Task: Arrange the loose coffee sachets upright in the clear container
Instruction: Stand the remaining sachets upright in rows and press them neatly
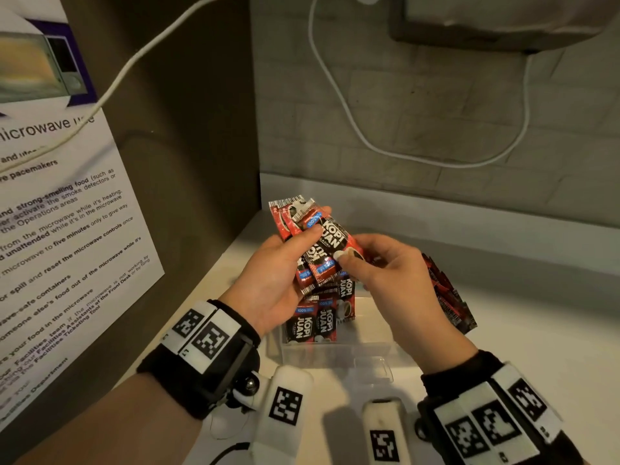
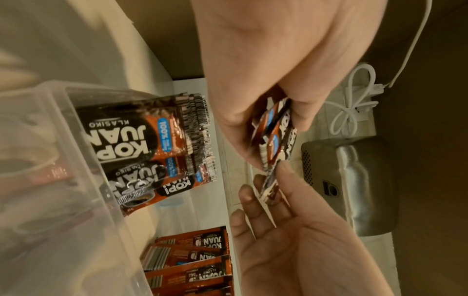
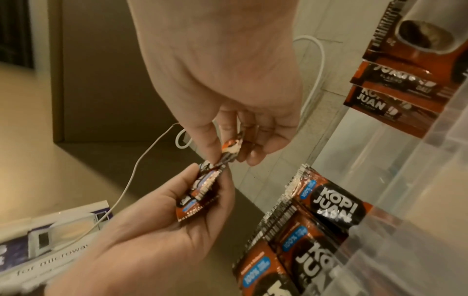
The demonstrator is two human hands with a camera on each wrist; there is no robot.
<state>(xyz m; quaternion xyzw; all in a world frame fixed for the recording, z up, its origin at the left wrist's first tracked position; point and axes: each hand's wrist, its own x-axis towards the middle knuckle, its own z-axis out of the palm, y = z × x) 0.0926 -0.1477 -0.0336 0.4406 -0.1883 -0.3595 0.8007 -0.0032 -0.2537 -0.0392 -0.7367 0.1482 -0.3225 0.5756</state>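
Note:
My left hand (image 1: 302, 243) grips a fanned bunch of red and black coffee sachets (image 1: 302, 223) above the far left end of the clear container (image 1: 369, 354). My right hand (image 1: 355, 263) pinches the lower end of the top sachet (image 1: 332, 234) of that bunch between thumb and fingers. In the right wrist view the right hand (image 3: 228, 152) meets the left hand's bunch (image 3: 200, 190) edge-on. Several sachets (image 1: 318, 320) stand upright at the container's left end, also seen as standing sachets (image 2: 142, 144). A loose pile of sachets (image 1: 449, 297) lies on the counter to the right.
A brown side panel with a microwave notice (image 1: 67, 203) stands close on the left. A white cable (image 1: 335, 95) hangs down the tiled back wall, below a steel appliance (image 1: 503, 25). The white counter (image 1: 520, 330) runs off to the right.

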